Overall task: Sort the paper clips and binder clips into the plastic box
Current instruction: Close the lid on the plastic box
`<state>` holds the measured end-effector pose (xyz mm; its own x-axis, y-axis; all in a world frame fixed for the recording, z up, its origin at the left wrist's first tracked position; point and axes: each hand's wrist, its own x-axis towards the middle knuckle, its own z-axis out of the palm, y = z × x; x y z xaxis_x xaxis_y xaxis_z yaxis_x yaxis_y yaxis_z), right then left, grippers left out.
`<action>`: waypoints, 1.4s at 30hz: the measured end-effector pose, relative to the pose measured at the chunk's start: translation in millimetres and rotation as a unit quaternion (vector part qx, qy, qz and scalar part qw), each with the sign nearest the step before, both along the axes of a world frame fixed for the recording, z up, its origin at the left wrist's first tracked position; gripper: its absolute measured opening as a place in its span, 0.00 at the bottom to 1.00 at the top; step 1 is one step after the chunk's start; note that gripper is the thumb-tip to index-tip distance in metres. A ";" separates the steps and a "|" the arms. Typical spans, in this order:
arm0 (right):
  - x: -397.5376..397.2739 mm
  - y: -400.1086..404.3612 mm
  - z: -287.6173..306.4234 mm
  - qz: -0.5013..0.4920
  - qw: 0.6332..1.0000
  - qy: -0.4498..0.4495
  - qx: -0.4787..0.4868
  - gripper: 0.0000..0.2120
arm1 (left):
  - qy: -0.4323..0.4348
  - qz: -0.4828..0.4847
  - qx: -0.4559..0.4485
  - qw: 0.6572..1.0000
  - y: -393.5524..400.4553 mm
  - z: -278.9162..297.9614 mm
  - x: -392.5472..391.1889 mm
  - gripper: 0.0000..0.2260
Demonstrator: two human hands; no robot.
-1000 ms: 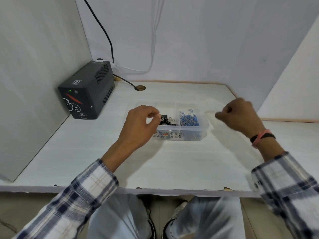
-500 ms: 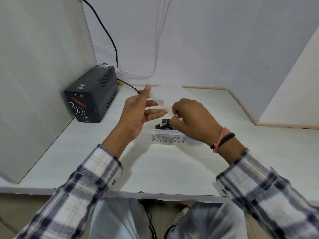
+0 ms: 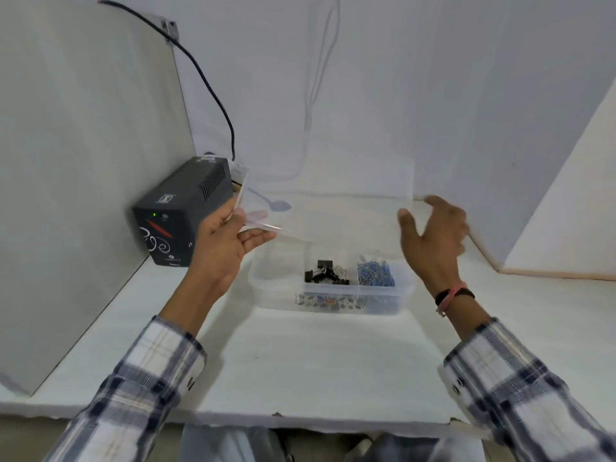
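A clear plastic box (image 3: 266, 288) with dividers stands on the white desk. Its middle compartment holds black binder clips (image 3: 325, 276) and its right one holds blue paper clips (image 3: 376, 275); the left one looks empty. A transparent lid (image 3: 333, 201) hovers tilted above and behind the box. My left hand (image 3: 223, 248) pinches the lid's left edge between thumb and fingers. My right hand (image 3: 433, 241) is blurred, its fingers spread at the lid's right edge; whether it grips is unclear.
A black power unit (image 3: 180, 211) with a green light sits at the left against the side panel, with a black cable (image 3: 213, 91) running up the wall. A slanted white partition (image 3: 550, 228) closes the right. The desk's front edge (image 3: 300, 418) is near my lap.
The left hand left the box and both hands met at the lid above it. They have since spread apart to the lid's ends, uncovering the box.
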<state>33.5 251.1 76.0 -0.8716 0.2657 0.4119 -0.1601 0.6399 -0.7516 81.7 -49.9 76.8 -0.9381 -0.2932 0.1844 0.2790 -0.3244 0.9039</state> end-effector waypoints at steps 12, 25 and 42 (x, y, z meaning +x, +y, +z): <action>-39.0 18.0 -0.3 0.235 0.835 -0.102 -0.487 0.14 | -0.076 0.030 -0.004 0.997 -24.5 -21.3 -49.6 0.21; -33.0 22.0 -18.6 0.171 0.864 -0.084 -0.465 0.07 | -0.171 0.015 -0.145 0.974 -8.5 -19.3 -50.9 0.10; -31.5 12.0 -33.3 0.020 0.994 -0.052 -0.097 0.09 | -0.170 0.058 -0.275 0.944 -6.5 -44.6 -75.2 0.18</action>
<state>2.1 263.2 42.7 -0.9183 0.2966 0.2623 -0.0963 0.4754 -0.8745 6.4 -56.4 32.2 -0.9384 -0.3440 0.0334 -0.0520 0.2361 0.9703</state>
